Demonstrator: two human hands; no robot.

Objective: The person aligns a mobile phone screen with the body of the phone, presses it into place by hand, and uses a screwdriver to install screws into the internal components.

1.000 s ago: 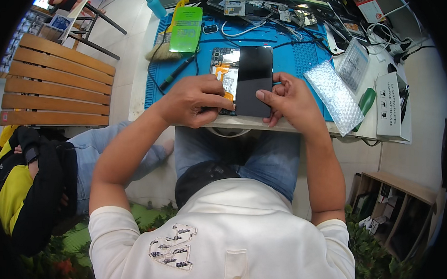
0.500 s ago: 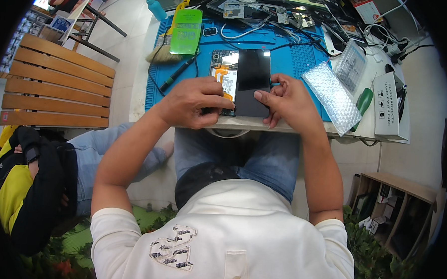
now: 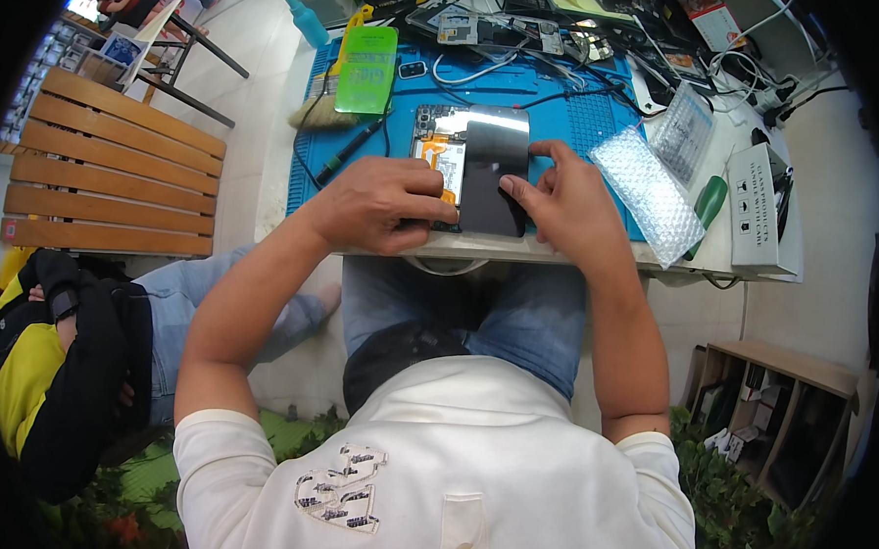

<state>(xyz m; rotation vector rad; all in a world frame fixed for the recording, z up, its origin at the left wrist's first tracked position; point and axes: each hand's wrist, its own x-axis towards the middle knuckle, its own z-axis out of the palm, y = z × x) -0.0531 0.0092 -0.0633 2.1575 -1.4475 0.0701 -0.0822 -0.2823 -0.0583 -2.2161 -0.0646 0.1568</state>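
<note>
An opened phone body (image 3: 448,162) lies at the mat's near edge, its orange flex cable, pale battery and camera lenses exposed. Against its right side is a black phone screen (image 3: 495,169), shiny with a bright reflection along its top. My right hand (image 3: 572,204) grips the screen's right edge, thumb on the face and index finger stretched along the side. My left hand (image 3: 389,206) is closed, fingers curled, with the index fingertip at the body's lower end beside the screen. Whatever may be pinched under those fingers is hidden.
A green card (image 3: 368,70), a brush (image 3: 324,112) and a dark-handled pen tool (image 3: 349,153) lie left on the blue mat (image 3: 554,123). Bubble wrap (image 3: 649,195), a green-handled tool (image 3: 709,213) and a white box (image 3: 759,215) sit right. Phone parts and cables crowd the back. A person sits at left.
The screen's top edge has come slightly nearer to me, and the reflection across it has changed with its tilt. My right thumb stays on its face; my left hand has hardly moved.
</note>
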